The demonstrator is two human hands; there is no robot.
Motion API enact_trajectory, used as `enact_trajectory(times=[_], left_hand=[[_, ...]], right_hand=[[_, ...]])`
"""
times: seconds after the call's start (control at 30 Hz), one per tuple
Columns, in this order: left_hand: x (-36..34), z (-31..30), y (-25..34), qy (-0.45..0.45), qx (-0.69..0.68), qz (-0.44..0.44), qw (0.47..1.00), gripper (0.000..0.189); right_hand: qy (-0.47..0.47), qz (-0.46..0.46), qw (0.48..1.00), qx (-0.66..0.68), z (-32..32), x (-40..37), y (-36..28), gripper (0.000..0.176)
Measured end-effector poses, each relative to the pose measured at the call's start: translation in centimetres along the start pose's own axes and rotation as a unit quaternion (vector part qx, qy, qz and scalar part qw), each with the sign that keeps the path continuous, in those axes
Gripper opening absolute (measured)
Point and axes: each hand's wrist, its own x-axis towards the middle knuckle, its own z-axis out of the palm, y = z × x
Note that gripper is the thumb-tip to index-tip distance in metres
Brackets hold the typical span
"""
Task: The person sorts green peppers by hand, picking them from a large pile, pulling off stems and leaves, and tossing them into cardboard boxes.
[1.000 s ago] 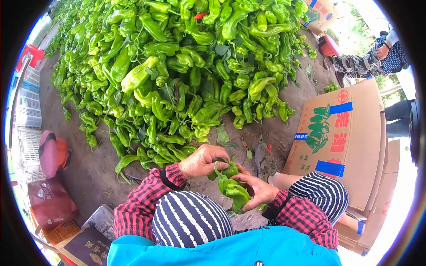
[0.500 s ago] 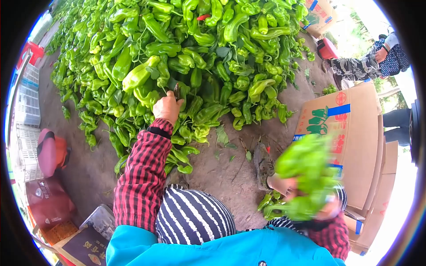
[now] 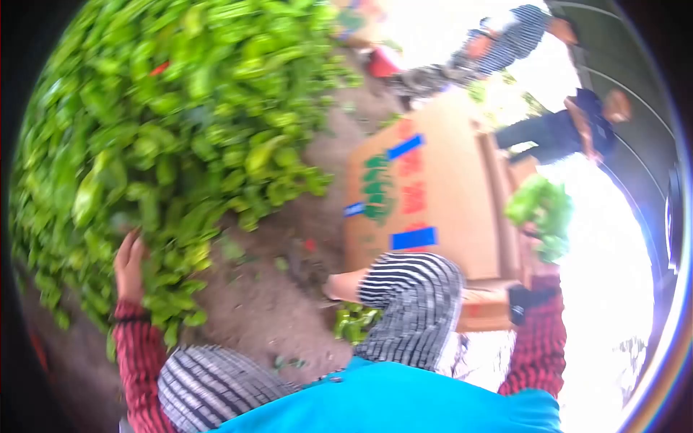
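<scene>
A big heap of green peppers (image 3: pixel 166 94) fills the upper left, smeared by motion. My left hand (image 3: pixel 130 265) is at the near edge of the heap, fingers stretched toward the peppers, with no held thing visible. Out to the right, my right hand (image 3: pixel 530 232) grips a bunch of green peppers (image 3: pixel 546 209) and is partly hidden by it. The bunch is raised beside the open end of a cardboard box (image 3: pixel 462 195), which has blue tape and a printed pepper picture.
A few green peppers (image 3: pixel 352 322) lie on the dirt floor (image 3: pixel 245 317) by my foot. Beyond the box stands a person in dark clothes (image 3: pixel 563 130). Another person in patterned clothes (image 3: pixel 505 43) is farther back, near a red object (image 3: pixel 384 62).
The view has swung to the right. My right hand has carried the pepper bunch from beside my knee outward to the box's open end. My left hand stays at the heap.
</scene>
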Motion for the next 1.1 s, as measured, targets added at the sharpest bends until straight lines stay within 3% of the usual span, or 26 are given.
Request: enact_trajectory(times=[0.03,0.07,0.1,0.2,0.3,0.43,0.5,0.57,0.63,0.67,0.73,0.77,0.83,0.93,0.97,1.07,1.1], left_hand=[[-1.1,1.0,2.1,-0.027,-0.07,-0.045,0.996,0.037],[-1.5,1.8,1.7,-0.03,-0.099,-0.026,0.994,0.036],[-1.9,2.1,1.3,-0.025,-0.121,-0.011,0.992,0.036],[-3.0,3.2,1.6,-0.043,-0.155,-0.012,0.987,0.032],[-3.5,3.7,0.9,-0.067,-0.14,0.011,0.988,0.031],[-4.4,5.1,1.2,-0.058,-0.172,-0.008,0.983,0.02],[-4.7,5.6,1.2,-0.058,-0.163,-0.006,0.985,0.016],[-5.2,6.2,1.7,-0.119,-0.128,-0.06,0.983,0.016],[-6.1,7.3,2.5,-0.119,-0.116,-0.024,0.986,0.017],[-6.8,7.8,4.4,-0.138,-0.086,-0.056,0.985,0.017],[-6.6,7.7,1.8,-0.148,-0.016,-0.091,0.985,0.017],[-7.0,8.5,3.5,-0.145,0.002,-0.066,0.987,0.018],[-6.9,8.3,2.1,-0.171,0.019,-0.045,0.984,0.025],[-6.8,8.3,2.2,-0.176,0.04,-0.013,0.983,0.036],[-6.8,8.5,2.1,-0.171,0.027,-0.014,0.985,0.034],[-6.5,8.3,1.5,-0.18,0.064,-0.023,0.981,0.03],[-6.4,8.3,1.1,-0.153,0.122,0.017,0.981,0.03]], right_hand=[[0.041,0.007,0.999,0.02,2.4,0.2,-0.3,0.066],[-0.023,0.018,0.998,0.051,3.4,0.5,-0.5,0.073],[-0.03,0.071,0.99,0.114,2.9,0.0,-0.6,0.08],[-0.035,0.081,0.987,0.132,2.1,-0.1,-0.4,0.083],[-0.052,0.085,0.99,0.098,0.5,-0.5,-1.0,0.081],[0.04,0.098,0.994,0.009,-1.4,-1.5,-1.2,0.083],[0.092,0.12,0.988,-0.025,-3.1,-1.9,-1.4,0.082],[0.088,0.108,0.99,-0.008,-5.4,-2.5,-0.8,0.077],[0.119,0.145,0.982,0.012,-7.5,-2.9,-0.8,0.066],[0.144,0.144,0.979,-0.018,-8.5,-3.2,-0.8,0.061],[0.179,0.174,0.965,-0.08,-9.7,-2.6,0.0,0.053],[0.153,0.169,0.97,-0.081,-10.0,-1.8,1.0,0.049],[0.129,0.247,0.953,-0.118,-11.5,-1.7,1.1,0.045],[0.183,0.334,0.914,-0.142,-13.6,-1.2,0.5,0.043],[0.172,0.338,0.916,-0.134,-13.6,-0.4,0.8,0.043],[0.183,0.34,0.871,-0.304,-11.6,0.9,-0.5,0.043],[0.181,0.342,0.872,-0.301,-10.4,1.4,-0.2,0.043]])
